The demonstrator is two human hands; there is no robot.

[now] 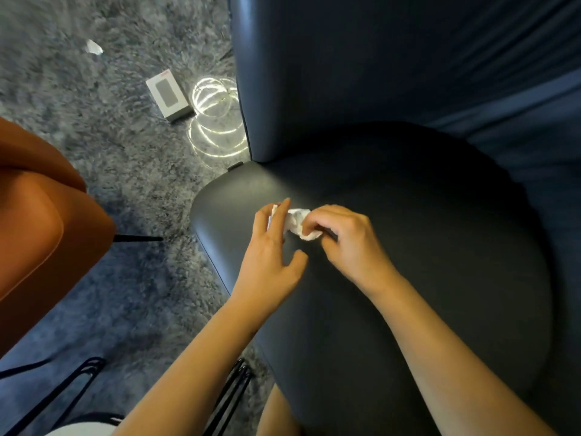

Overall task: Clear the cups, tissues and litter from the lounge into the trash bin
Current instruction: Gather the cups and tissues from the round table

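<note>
Step in hand: we judge this to be the pick-up. We are gathering a crumpled tissue (297,220) off the dark chair seat (408,247), and nothing is on its way to the bin yet.
Right hand (345,237): its fingers are curled tight and pinch the tissue's near edge.
Left hand (270,247): the fingers are nearly straight and the thumb is spread. The fingertips touch the tissue on the side opposite the pinch and hold nothing.
Tissue: it sits between our two hands, right at the pinch. We cannot tell whether it has left the seat.
Next move: bunch the loose folds toward the pinch so nothing trails, then lift clear.
Trash bin: not in view, so we will have to find it.
Other litter: a white scrap (93,47) lies on the carpet (125,171), well away from the grip and beyond the left hand. A white box (168,94) lies between the two.
</note>
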